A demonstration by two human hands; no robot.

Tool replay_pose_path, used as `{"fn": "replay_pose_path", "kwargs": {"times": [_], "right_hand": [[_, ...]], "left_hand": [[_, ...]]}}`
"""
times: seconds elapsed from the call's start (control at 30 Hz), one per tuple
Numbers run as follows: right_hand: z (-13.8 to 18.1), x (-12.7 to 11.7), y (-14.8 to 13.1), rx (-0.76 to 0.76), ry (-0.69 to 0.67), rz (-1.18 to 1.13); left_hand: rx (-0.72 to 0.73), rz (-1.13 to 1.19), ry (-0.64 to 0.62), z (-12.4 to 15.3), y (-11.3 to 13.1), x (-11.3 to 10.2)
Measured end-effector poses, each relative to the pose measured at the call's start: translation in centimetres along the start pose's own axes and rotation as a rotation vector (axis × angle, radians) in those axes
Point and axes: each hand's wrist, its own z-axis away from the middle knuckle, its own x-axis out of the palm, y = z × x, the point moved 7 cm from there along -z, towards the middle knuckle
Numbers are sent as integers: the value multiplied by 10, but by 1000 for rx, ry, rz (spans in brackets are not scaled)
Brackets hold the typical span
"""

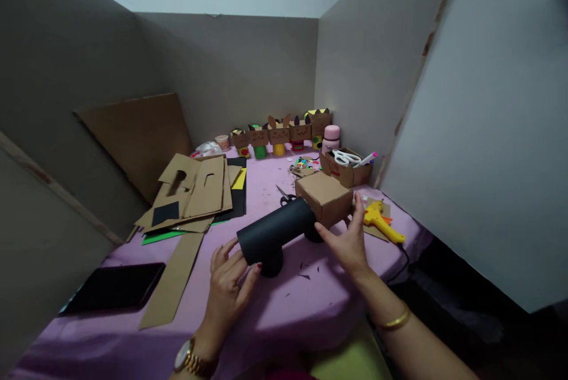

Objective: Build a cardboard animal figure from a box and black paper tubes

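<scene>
A black paper-covered tube (275,227) lies sideways on short black legs (271,263), and its right end meets a small closed cardboard box (323,193). My left hand (227,282) grips the tube's left end, thumb on the near side and fingers at the far side. With the thumb near the joint and fingers along the box's right side, my right hand (348,242) holds the box. Scissors (286,196) lie behind the tube, partly hidden by it. Black paper scraps (304,276) are scattered in front. A yellow glue gun (382,221) rests right of my right hand.
Cut cardboard sheets (206,187) and a dark tablet-like device (113,288) lie left. Several cardboard-faced figures (278,134) stand at the back. A pink bottle (331,138) and a cardboard box of tools (350,174) stand right. Grey panels (231,66) enclose the pink-covered table (310,315).
</scene>
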Motion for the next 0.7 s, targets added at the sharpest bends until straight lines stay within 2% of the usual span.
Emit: {"fn": "replay_pose_path", "kwargs": {"times": [0.2, 0.7], "right_hand": [[4, -2, 11, 20, -37, -41], [8, -7, 15, 56, -45, -6]], "left_hand": [[37, -8, -4, -1, 6, 0], [101, -18, -27, 6, 12, 3]]}}
